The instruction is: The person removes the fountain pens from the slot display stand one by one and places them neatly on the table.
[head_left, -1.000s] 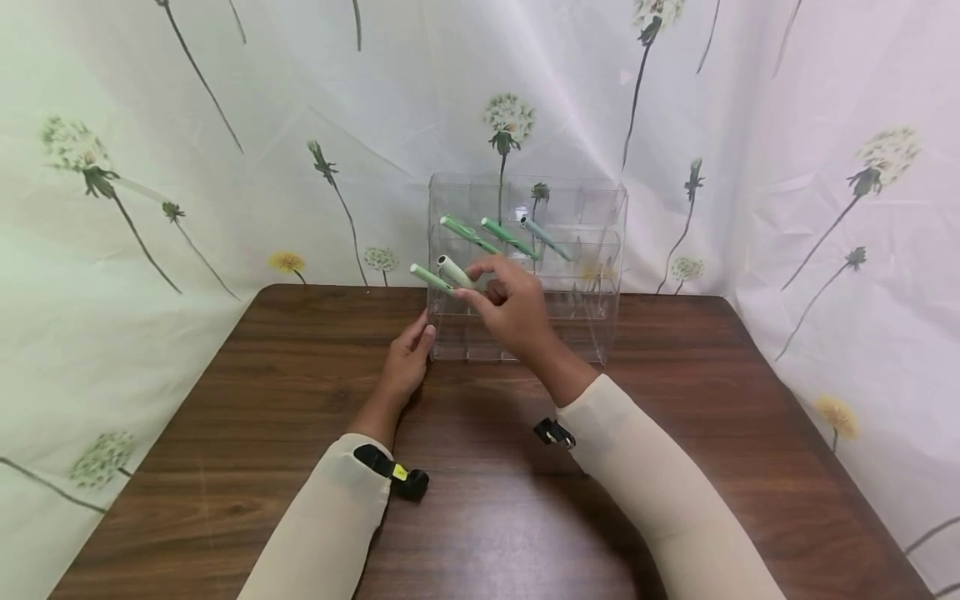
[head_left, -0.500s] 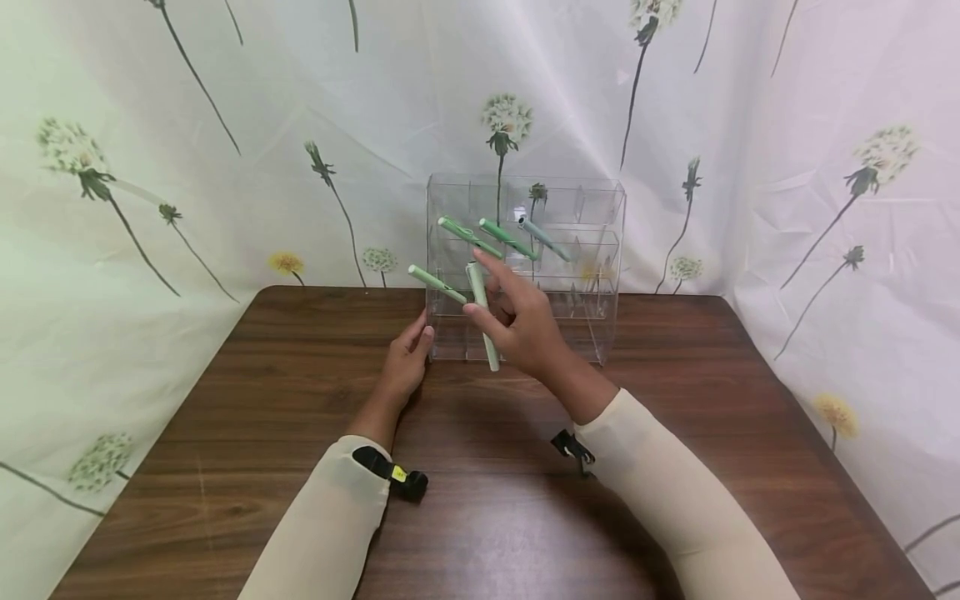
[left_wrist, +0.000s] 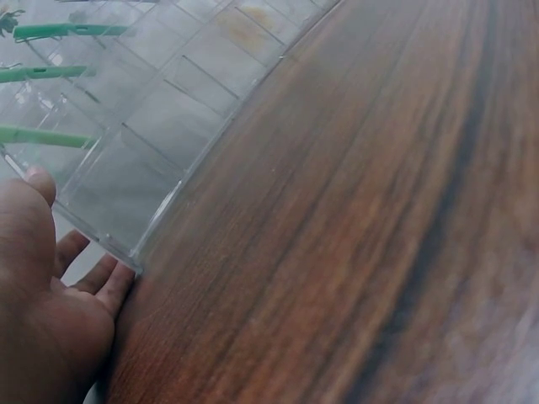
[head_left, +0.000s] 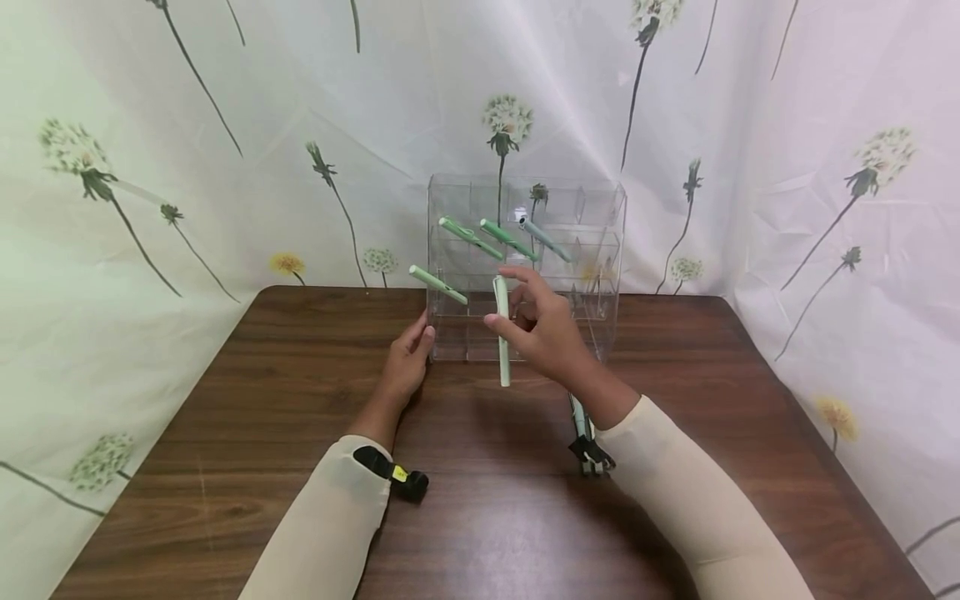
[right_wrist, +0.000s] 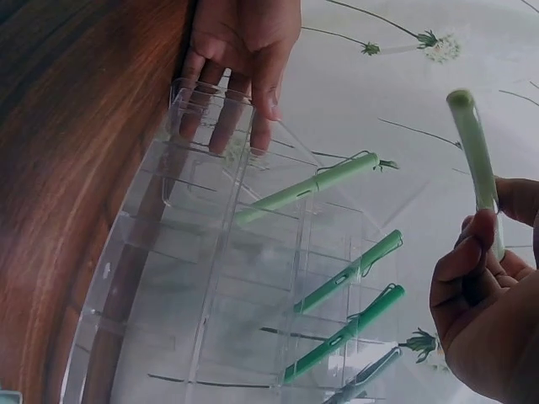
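Fingers of the right hand have a pale green pen in a pinch, out in front of the rack and apart from it! Biggest first: the floral backdrop rises beyond and above both sets of fingers. Beneath them spreads the brown wood-grain table, wide on either side. Next, the clear tiered rack, standing just beyond the right fingers and touching the left ones. Over to the left hand: fingers out fairly straight against the outside of the rack's side wall, thumb up by its front edge.

Down to the pens, four of them leaning in the rack. The light green pen sits closest above the left fingers, off to the left of the right ones. Higher up, the mid-green pen is above and left of the right index fingertip; the dark green pen is right above it; the grey-blue pen is over the right knuckles. And the pinched one? Nearly upright, clip end just below the index fingertip, lower end poking out beneath the thumb!
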A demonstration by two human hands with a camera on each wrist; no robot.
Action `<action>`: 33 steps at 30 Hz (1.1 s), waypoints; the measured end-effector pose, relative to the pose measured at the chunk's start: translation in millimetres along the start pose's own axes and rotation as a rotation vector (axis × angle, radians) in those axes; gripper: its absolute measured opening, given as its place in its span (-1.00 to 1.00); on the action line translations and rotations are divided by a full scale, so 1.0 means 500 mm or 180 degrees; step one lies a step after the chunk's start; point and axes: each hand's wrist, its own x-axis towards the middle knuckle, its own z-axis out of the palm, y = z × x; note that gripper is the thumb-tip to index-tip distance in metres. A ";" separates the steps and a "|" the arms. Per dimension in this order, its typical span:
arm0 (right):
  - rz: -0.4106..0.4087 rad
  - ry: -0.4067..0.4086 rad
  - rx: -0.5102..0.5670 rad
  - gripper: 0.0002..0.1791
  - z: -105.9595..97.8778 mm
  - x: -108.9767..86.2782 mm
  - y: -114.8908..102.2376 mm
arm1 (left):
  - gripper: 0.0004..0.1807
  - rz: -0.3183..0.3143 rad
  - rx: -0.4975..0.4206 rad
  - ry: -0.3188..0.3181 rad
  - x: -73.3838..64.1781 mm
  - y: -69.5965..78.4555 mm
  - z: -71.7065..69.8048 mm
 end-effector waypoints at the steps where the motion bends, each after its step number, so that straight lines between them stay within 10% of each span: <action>1: 0.0074 -0.0005 0.0023 -0.32 -0.003 -0.002 0.001 | -0.37 0.0008 -0.0005 0.0003 0.000 0.001 -0.001; 33: 0.0944 0.0059 0.0431 -0.29 -0.086 -0.086 0.062 | -0.37 -0.0022 0.0068 0.0001 0.000 -0.002 -0.002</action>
